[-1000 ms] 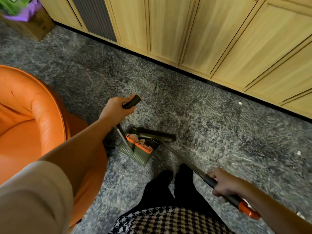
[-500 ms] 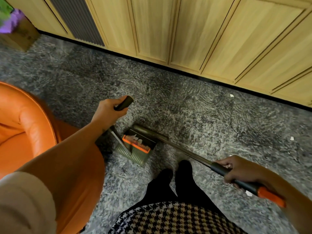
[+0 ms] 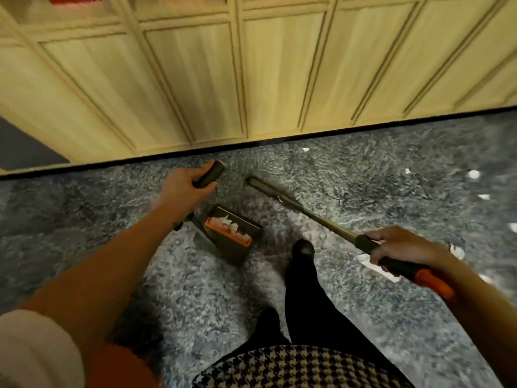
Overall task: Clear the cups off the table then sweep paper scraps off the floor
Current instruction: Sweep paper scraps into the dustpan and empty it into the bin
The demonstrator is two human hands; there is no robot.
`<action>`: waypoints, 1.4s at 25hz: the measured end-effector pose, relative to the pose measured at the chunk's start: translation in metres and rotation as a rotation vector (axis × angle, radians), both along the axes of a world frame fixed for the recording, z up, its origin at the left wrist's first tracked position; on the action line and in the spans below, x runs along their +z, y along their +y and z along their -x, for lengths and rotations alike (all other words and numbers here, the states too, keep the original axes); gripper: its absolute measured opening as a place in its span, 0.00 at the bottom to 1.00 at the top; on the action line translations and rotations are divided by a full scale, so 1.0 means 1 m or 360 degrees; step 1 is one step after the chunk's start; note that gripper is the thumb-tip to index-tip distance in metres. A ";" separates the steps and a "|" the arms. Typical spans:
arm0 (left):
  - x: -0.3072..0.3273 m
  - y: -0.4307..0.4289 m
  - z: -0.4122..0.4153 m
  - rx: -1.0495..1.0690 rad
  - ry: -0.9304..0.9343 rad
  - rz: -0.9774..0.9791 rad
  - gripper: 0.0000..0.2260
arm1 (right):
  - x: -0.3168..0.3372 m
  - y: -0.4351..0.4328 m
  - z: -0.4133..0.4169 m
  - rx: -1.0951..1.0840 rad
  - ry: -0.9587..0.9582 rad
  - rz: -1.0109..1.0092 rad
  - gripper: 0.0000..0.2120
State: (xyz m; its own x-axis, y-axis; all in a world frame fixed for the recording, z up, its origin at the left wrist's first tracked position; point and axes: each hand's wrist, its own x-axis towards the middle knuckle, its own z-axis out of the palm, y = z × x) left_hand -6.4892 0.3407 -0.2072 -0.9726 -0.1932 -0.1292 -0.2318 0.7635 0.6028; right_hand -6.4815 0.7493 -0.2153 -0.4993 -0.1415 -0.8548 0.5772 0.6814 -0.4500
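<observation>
- The wooden cabinets (image 3: 195, 79) fill the upper half of the view, and their dark base strip meets the floor.
- The floor (image 3: 84, 219) is a mottled grey carpet. No cups and no table are in view, so I judge the sweeping half of the task to be in hand.
- The broom (image 3: 316, 217) slants from lower right up toward the cabinets. Its blurred head is near the base strip and apart from the dustpan.
- The dustpan (image 3: 232, 236) sits just ahead of the person's black-clad foot (image 3: 303, 247), tilted on its long handle. Whether its lip touches the carpet I cannot tell.
- The left hand (image 3: 181, 189) is clenched round the dustpan's dark grip, fingers (image 3: 195, 179) wrapped over it.
- The right hand (image 3: 402, 247) grasps the broom shaft just above its orange end, fingers (image 3: 382, 236) curled across it.
- The paper scraps (image 3: 473, 173) lie scattered to the right, well apart from the dustpan. One is close to the base strip, several are toward the right edge, and a larger piece is beneath the right hand. A few white bits already show inside the pan.
- Next move, as I judge it: swing the broom head out past the right-hand scraps and draw them toward the pan, with the lip pressed flat so nothing slips under.
</observation>
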 end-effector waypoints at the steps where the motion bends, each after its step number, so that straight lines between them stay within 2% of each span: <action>1: -0.001 0.013 0.024 -0.0088 -0.0013 0.0035 0.20 | -0.001 0.012 0.011 -0.0113 0.0038 -0.0024 0.14; 5: -0.010 0.059 0.125 -0.0278 0.0063 -0.0103 0.20 | -0.009 0.056 0.075 -0.0433 0.0197 -0.0093 0.11; 10: -0.025 0.112 0.273 -0.0375 0.0017 -0.0129 0.21 | -0.023 0.112 0.188 -0.0766 0.0184 -0.0225 0.11; 16: -0.031 0.138 0.398 -0.0647 0.0034 -0.0113 0.23 | -0.034 0.131 0.301 -0.0916 0.0248 -0.0397 0.08; 22: -0.046 0.126 0.509 -0.0938 -0.0038 -0.0157 0.23 | -0.053 0.054 0.368 -0.0919 0.0180 -0.0372 0.01; 27: -0.054 0.095 0.594 -0.1243 -0.0089 -0.0160 0.22 | -0.069 -0.058 0.372 -0.0670 -0.0099 -0.0378 0.11; 29: -0.057 0.088 0.612 -0.1281 -0.0060 -0.0175 0.22 | -0.062 -0.089 0.362 -0.0553 -0.0138 -0.0359 0.09; 32: -0.058 0.087 0.627 -0.1366 -0.0037 -0.0218 0.23 | -0.039 -0.125 0.350 -0.0679 -0.0262 -0.0253 0.09; 35: -0.056 0.086 0.629 -0.1432 -0.0048 -0.0272 0.22 | -0.010 -0.140 0.336 -0.0886 -0.0312 -0.0171 0.20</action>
